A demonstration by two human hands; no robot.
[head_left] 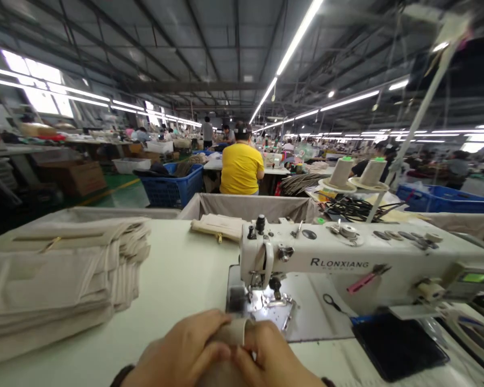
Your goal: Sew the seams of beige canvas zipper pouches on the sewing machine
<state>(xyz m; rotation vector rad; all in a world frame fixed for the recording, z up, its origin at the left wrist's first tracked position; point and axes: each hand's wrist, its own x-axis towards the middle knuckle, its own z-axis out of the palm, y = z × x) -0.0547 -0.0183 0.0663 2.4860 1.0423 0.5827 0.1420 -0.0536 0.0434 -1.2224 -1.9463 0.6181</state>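
Both of my hands meet at the bottom middle, just in front of the sewing machine's needle area. My left hand (185, 346) is closed around a piece of beige fabric (232, 331), its thumb pressed on the cloth. My right hand (272, 352) pinches the same fabric from the other side, fingertips close to the left thumb. The cloth is folded or rolled between them, and its lower part runs out of view. Beyond the hands stands the white sewing machine (347, 252), its presser foot and needle plate above the fabric and apart from it.
A thick stack of beige fabric pieces (56, 279) with a zipper lies on the left of the table. Another folded beige piece (218, 227) lies behind the machine head. A black phone-like slab (399, 346) is at right. A person in yellow (242, 166) sits ahead, beside a blue basket (171, 185).
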